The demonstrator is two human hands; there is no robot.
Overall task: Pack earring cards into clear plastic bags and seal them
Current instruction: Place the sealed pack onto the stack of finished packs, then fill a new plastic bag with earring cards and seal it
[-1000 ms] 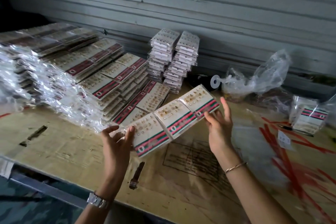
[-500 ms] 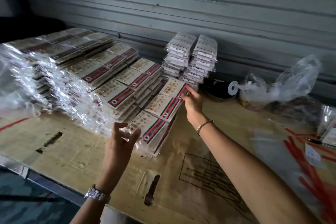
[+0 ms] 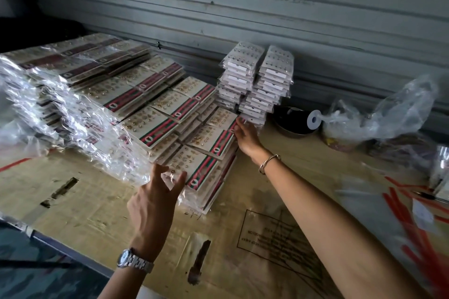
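The bagged strip of earring cards (image 3: pixel 201 150) that a second ago was held up in the air between both hands now lies on the low front stack at the middle of the frame, beside the big heap of sealed packs (image 3: pixel 80 94) filling the left. That looks like one finished bag filed away, so the next one would need fresh cards and an empty bag.

The left hand (image 3: pixel 155 204) sits at the near end of the strip, fingers spread and only lightly touching the plastic rim, its grip loose rather than pinching. The right hand (image 3: pixel 245 135) reaches to the far end, fingers flat against the card edge just under the two white-backed card stacks (image 3: pixel 255 82); I cannot tell whether it is nudging the strip square or already letting go.

The bench (image 3: pixel 97 211) is covered in flattened cardboard. At the right edge of the frame the red strips (image 3: pixel 410 216) and loose clear bags (image 3: pixel 381 114) are smeared by motion, and whatever lies at the far right is cut off. The seal on the placed bag is too fine to make out.
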